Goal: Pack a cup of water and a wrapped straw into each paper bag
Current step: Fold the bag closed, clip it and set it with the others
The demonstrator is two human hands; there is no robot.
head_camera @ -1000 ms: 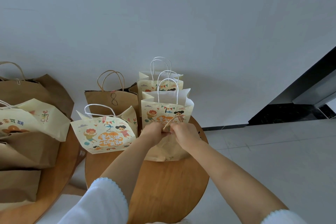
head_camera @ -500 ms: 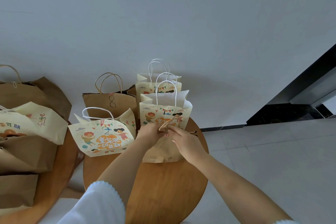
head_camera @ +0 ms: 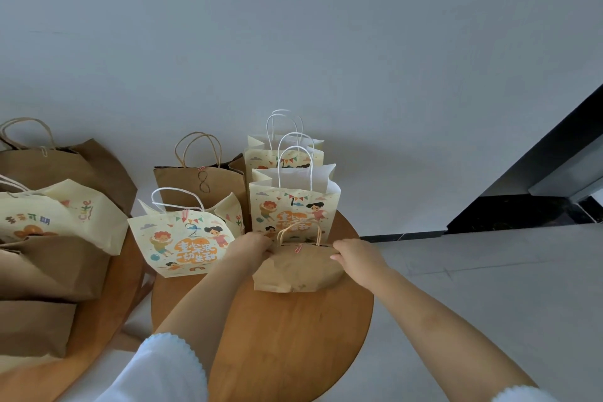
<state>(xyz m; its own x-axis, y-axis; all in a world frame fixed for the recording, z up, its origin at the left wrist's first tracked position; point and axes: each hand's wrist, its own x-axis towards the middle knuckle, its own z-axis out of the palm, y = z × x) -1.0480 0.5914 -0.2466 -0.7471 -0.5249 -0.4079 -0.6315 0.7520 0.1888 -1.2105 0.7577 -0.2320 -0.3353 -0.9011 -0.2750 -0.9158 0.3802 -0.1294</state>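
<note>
A small brown paper bag (head_camera: 297, 272) stands on the round wooden table (head_camera: 277, 343), its top closed with a pink clip and its twine handles upright. My left hand (head_camera: 251, 246) grips the bag's top left corner. My right hand (head_camera: 355, 254) holds its top right corner. Behind it stands a cream printed paper bag (head_camera: 293, 206) with white handles, and two more like it (head_camera: 284, 153) stand further back. Another printed bag (head_camera: 182, 241) leans at the left. No cup or straw is visible.
A clipped brown bag (head_camera: 199, 184) stands behind the left printed bag. A second wooden table (head_camera: 98, 330) at the left carries several brown and printed bags (head_camera: 49, 271). White wall behind, grey tiled floor (head_camera: 489, 287) to the right, a dark frame (head_camera: 538, 186) at far right.
My hands were together at the middle of the brown bag's top, by its handles. They have moved apart to the bag's two top corners, and the handles now stand free.
</note>
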